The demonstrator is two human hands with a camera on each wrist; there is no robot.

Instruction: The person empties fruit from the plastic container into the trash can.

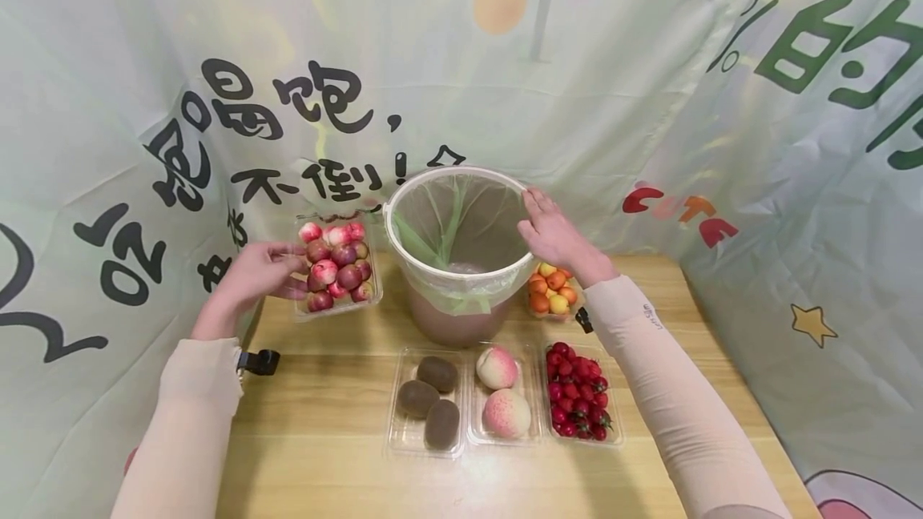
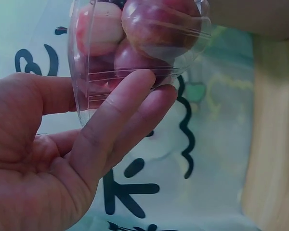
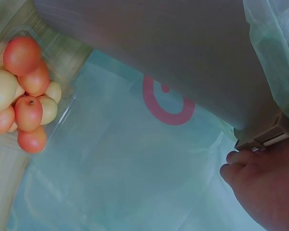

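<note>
My left hand (image 1: pixel 270 269) grips the left side of a clear plastic box (image 1: pixel 380 299) of purple and pinkish-red round fruit (image 1: pixel 348 276). In the left wrist view, fingers (image 2: pixel 118 106) reach under the box's end, and the fruit (image 2: pixel 159 29) shows through its wall. My right hand (image 1: pixel 555 235) holds the right rim of a trash bin (image 1: pixel 447 319) lined with a thin green bag (image 1: pixel 418 235). In the right wrist view, fingertips (image 3: pixel 233 166) curl at the brown rim piece (image 3: pixel 269 134); the thumb is hidden there. No fruit is seen inside the bin.
In front of the bin stand clear boxes of kiwis (image 1: pixel 436 375), peaches (image 1: pixel 506 413) and small red fruit (image 1: pixel 577 391). A box of orange and yellow fruit (image 1: pixel 551 291) sits right of the bin, under my right forearm. Printed cloth walls (image 1: pixel 461 102) enclose the wooden table (image 1: pixel 317 439).
</note>
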